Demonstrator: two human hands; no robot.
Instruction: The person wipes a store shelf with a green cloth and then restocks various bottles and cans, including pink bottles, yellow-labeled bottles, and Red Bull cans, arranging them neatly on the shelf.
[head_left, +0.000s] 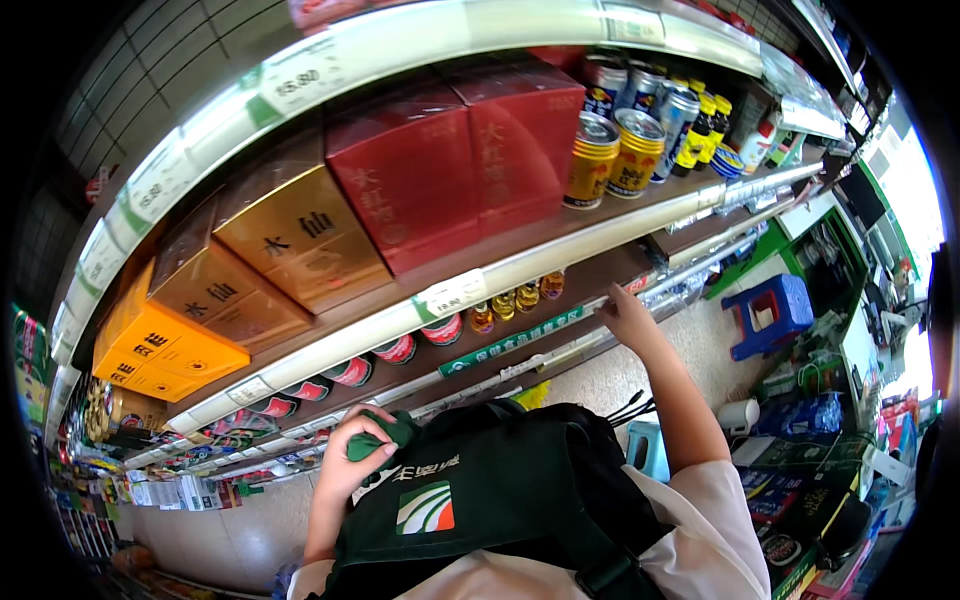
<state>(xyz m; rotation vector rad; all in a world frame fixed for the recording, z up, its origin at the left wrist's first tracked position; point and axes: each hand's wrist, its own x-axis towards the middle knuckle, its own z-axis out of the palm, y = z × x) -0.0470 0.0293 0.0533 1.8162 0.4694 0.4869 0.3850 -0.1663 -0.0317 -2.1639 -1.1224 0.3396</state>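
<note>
Bunched in my left hand (358, 442) is a green cloth (382, 439), held at the front of my dark green apron (495, 487). My right hand (624, 315) is at the front edge of a lower shelf (592, 300); its fingertips touch or nearly touch the edge, and whether they pinch anything cannot be told. Just left of it stand several small amber bottles (527, 297). The shelf above holds red boxes (405, 165), gold boxes (307, 232), orange-yellow boxes (169, 352) and gold drink cans (636, 154).
A price-rail shelf edge (450, 34) curves overhead. Red-labelled containers (349, 370) line the lower shelf. To the right, a blue plastic stool (769, 315) stands on the tiled floor, with a light-blue stool (649, 448) nearer me. Stacked cartons (795, 487) sit at the lower right.
</note>
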